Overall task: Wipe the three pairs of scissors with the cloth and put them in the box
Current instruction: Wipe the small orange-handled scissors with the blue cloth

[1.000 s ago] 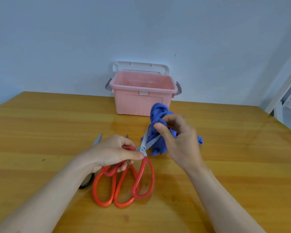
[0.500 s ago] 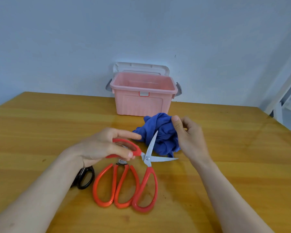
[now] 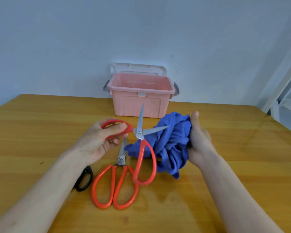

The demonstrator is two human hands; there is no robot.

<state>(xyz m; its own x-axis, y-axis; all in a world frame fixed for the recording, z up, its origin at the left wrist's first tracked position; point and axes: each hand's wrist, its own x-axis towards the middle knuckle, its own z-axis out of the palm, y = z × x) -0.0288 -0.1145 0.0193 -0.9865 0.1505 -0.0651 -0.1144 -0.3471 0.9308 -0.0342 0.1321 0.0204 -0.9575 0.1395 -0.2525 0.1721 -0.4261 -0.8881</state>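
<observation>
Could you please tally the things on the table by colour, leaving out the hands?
Red-handled scissors: 2, the open pair held by the left hand and the closed pair lying flat
Black-handled scissors: 1
Blue cloth: 1, held by the right hand
Pink box: 1
Total: 5

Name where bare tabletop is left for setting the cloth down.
Free: table right of the right hand, and the far-left stretch beside the pink box. Crowded: the middle, with both red scissors, black handle and cloth.
</observation>
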